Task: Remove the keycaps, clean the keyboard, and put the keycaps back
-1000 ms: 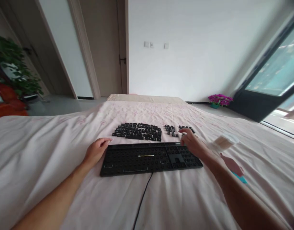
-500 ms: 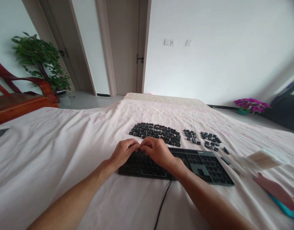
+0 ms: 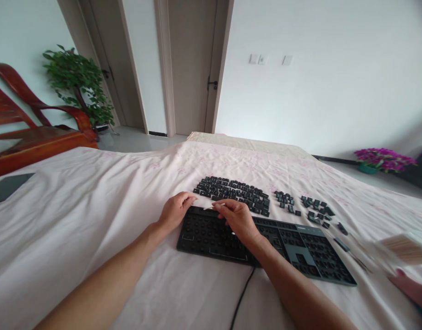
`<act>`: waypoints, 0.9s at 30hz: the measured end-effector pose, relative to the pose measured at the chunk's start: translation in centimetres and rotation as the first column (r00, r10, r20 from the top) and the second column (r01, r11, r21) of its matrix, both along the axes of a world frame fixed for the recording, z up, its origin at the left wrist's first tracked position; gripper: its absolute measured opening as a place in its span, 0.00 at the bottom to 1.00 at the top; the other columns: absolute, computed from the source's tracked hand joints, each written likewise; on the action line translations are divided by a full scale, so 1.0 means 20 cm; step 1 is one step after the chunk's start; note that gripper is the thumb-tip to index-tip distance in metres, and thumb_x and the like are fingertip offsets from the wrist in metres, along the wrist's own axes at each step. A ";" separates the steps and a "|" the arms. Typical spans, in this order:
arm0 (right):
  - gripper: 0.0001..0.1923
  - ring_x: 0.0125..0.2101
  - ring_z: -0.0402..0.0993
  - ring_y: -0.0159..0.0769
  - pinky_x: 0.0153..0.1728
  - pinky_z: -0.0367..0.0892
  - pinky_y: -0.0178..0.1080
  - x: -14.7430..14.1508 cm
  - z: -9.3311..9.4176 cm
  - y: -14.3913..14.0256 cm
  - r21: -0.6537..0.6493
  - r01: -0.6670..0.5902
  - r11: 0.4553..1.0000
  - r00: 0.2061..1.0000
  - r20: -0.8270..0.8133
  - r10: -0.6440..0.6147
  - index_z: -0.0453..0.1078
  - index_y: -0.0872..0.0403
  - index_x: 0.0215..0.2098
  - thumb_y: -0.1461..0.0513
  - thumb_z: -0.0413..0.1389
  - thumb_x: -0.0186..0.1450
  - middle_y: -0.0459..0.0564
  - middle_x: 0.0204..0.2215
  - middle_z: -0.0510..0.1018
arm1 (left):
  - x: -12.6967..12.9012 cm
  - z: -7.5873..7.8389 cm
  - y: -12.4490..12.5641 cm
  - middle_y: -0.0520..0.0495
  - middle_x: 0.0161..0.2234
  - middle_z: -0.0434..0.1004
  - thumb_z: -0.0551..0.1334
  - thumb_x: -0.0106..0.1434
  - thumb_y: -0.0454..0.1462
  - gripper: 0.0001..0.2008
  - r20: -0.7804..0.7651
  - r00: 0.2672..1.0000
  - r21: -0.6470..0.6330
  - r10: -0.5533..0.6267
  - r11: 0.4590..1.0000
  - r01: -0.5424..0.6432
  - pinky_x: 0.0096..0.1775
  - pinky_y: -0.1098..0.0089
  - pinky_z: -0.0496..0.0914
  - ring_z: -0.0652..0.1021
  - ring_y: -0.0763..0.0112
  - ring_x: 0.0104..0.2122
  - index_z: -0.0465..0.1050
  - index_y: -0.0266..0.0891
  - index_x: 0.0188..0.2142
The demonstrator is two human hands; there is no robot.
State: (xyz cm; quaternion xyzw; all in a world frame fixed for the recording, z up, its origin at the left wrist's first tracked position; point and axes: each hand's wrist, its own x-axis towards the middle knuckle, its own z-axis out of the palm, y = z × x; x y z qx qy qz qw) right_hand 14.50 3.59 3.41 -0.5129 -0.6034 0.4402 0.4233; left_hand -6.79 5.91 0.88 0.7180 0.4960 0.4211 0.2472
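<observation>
A black keyboard [image 3: 211, 243] with its keycaps off lies across the cloth, its cable running towards me. Over its upper left part, my right hand [image 3: 236, 217] pinches a thin white cotton swab [image 3: 208, 208]; a white tip also shows below the fingers. My left hand [image 3: 178, 208] is at the keyboard's top left corner, thumb and fingers pressed together. Whether something small is between them cannot be made out. Just behind the keyboard lie many loose black keycaps [image 3: 245, 192], with smaller groups to the right.
Right of the keyboard lie a screwdriver-like tool [image 3: 341, 244], a clear box of cotton swabs [image 3: 403, 249] and a pink item [image 3: 412, 286]. A dark flat object [image 3: 9, 187] rests at the left. Beyond are a wooden chair [image 3: 42, 135] and plants.
My hands were together at the fingertips; now they are apart, and the swab shows in my right hand. The view has turned left, so the scene sits further right.
</observation>
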 end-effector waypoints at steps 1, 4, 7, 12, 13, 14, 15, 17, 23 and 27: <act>0.15 0.25 0.73 0.33 0.21 0.64 0.31 0.01 -0.01 0.01 0.020 -0.004 1.000 0.998 0.064 0.003 0.78 0.55 0.35 0.52 0.58 0.60 0.48 0.27 0.80 | -0.02 -0.02 0.02 0.47 0.39 0.79 0.55 0.65 0.45 0.14 -0.039 0.998 -0.002 0.040 0.999 -0.040 0.39 0.69 0.68 0.77 0.67 0.34 0.76 0.41 0.40; 0.14 0.28 0.75 0.35 0.29 0.67 0.35 0.02 -0.04 0.02 0.106 -0.054 0.993 0.982 0.186 0.034 0.79 0.53 0.36 0.54 0.56 0.62 0.47 0.29 0.81 | -0.06 -0.06 0.06 0.46 0.38 0.80 0.55 0.65 0.45 0.15 -0.122 0.992 -0.038 0.039 0.998 -0.043 0.39 0.70 0.68 0.77 0.66 0.35 0.77 0.41 0.36; 0.11 0.34 0.77 0.38 0.37 0.68 0.37 0.01 -0.06 0.02 0.201 -0.100 0.974 0.958 0.283 0.040 0.80 0.51 0.36 0.56 0.56 0.63 0.46 0.32 0.82 | -0.06 -0.07 0.06 0.48 0.34 0.80 0.54 0.65 0.47 0.16 -0.197 0.980 -0.045 0.003 0.999 -0.012 0.37 0.71 0.66 0.77 0.66 0.35 0.76 0.41 0.32; 0.10 0.37 0.77 0.36 0.41 0.66 0.34 0.01 -0.04 0.00 0.319 -0.129 0.939 0.906 0.423 -0.019 0.79 0.49 0.35 0.59 0.55 0.65 0.45 0.35 0.82 | -0.05 -0.05 0.05 0.50 0.33 0.78 0.54 0.65 0.47 0.17 -0.261 0.965 -0.044 0.006 0.999 -0.018 0.36 0.72 0.64 0.76 0.68 0.34 0.75 0.41 0.31; 0.10 0.37 0.77 0.35 0.40 0.66 0.34 0.01 -0.04 -0.01 0.330 -0.135 0.934 0.891 0.453 -0.032 0.79 0.49 0.35 0.59 0.55 0.65 0.45 0.35 0.82 | -0.05 -0.05 0.05 0.50 0.33 0.78 0.54 0.65 0.47 0.17 -0.265 0.964 -0.046 0.004 0.999 -0.017 0.36 0.72 0.64 0.76 0.68 0.35 0.75 0.41 0.31; 0.10 0.37 0.77 0.34 0.40 0.66 0.33 0.01 -0.03 -0.01 0.339 -0.141 0.930 0.872 0.487 -0.045 0.79 0.49 0.35 0.59 0.54 0.66 0.44 0.35 0.82 | -0.05 -0.05 0.05 0.50 0.33 0.78 0.53 0.65 0.48 0.17 -0.268 0.963 -0.046 0.003 0.999 -0.016 0.36 0.72 0.64 0.76 0.68 0.35 0.75 0.41 0.31; 0.10 0.36 0.77 0.34 0.39 0.65 0.33 0.02 -0.01 -0.02 0.342 -0.150 0.928 0.850 0.524 -0.056 0.79 0.48 0.35 0.59 0.54 0.66 0.44 0.35 0.81 | -0.05 -0.05 0.05 0.50 0.33 0.78 0.53 0.65 0.48 0.17 -0.271 0.963 -0.047 0.002 0.999 -0.015 0.36 0.72 0.64 0.76 0.68 0.35 0.75 0.41 0.31; 0.11 0.37 0.77 0.34 0.39 0.65 0.32 0.03 0.01 -0.02 0.338 -0.172 0.925 0.803 0.592 -0.067 0.79 0.48 0.35 0.59 0.53 0.67 0.44 0.35 0.81 | -0.05 -0.05 0.05 0.50 0.33 0.78 0.53 0.65 0.48 0.17 -0.274 0.962 -0.048 0.000 0.999 -0.014 0.36 0.72 0.64 0.75 0.67 0.35 0.75 0.41 0.31; 0.14 0.40 0.76 0.35 0.39 0.63 0.32 0.07 0.08 -0.03 0.292 -0.214 0.932 0.679 0.730 -0.073 0.78 0.48 0.37 0.57 0.50 0.68 0.45 0.38 0.81 | -0.05 -0.05 0.05 0.50 0.33 0.78 0.52 0.65 0.49 0.18 -0.272 0.962 -0.049 0.000 0.999 -0.013 0.35 0.72 0.63 0.75 0.67 0.34 0.74 0.41 0.31; 0.13 0.41 0.77 0.36 0.39 0.63 0.32 0.12 0.13 -0.02 0.223 -0.213 0.951 0.611 0.790 -0.048 0.78 0.46 0.37 0.57 0.51 0.67 0.43 0.39 0.82 | -0.05 -0.05 0.05 0.50 0.33 0.78 0.52 0.65 0.49 0.18 -0.274 0.962 -0.051 -0.003 0.999 -0.011 0.35 0.72 0.63 0.76 0.67 0.34 0.75 0.41 0.31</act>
